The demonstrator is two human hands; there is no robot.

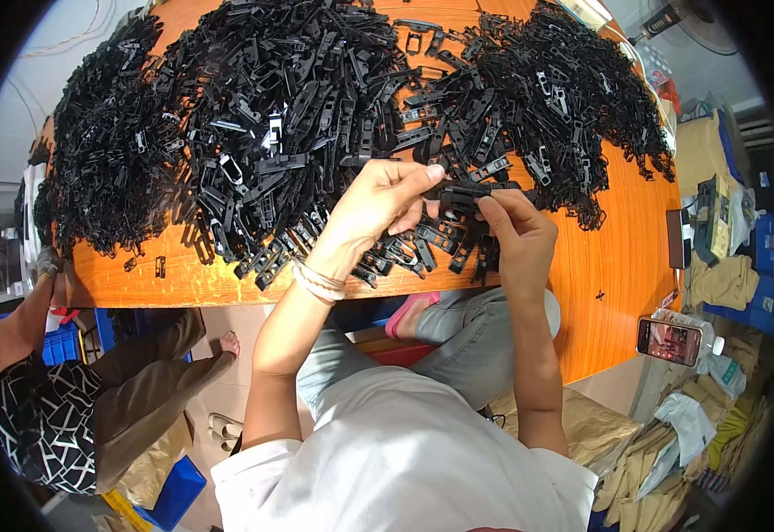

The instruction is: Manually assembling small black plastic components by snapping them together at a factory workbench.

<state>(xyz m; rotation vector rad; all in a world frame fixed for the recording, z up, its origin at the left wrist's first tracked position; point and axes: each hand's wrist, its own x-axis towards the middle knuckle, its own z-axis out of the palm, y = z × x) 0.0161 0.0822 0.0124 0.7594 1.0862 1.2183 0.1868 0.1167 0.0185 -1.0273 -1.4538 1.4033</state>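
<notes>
Over the front part of the table, my left hand (388,202) and my right hand (520,232) meet at a small, narrow black plastic part (459,197). The fingertips of my left hand close around its left end. Thumb and fingers of my right hand pinch it from the right. Its exact kind is too small and dark to tell, and my fingers cover both ends. Just beyond and below my hands lies a big pile of long black plastic pieces (316,97) with rectangular cutouts, some of them shiny.
Another heap of black pieces (555,97) spreads at the right, and a tangled heap of small black parts (107,151) at the left. The orange wooden table (613,266) curves round to my right. A phone (669,341) stands by its edge. Another person's arm (21,317) is at far left.
</notes>
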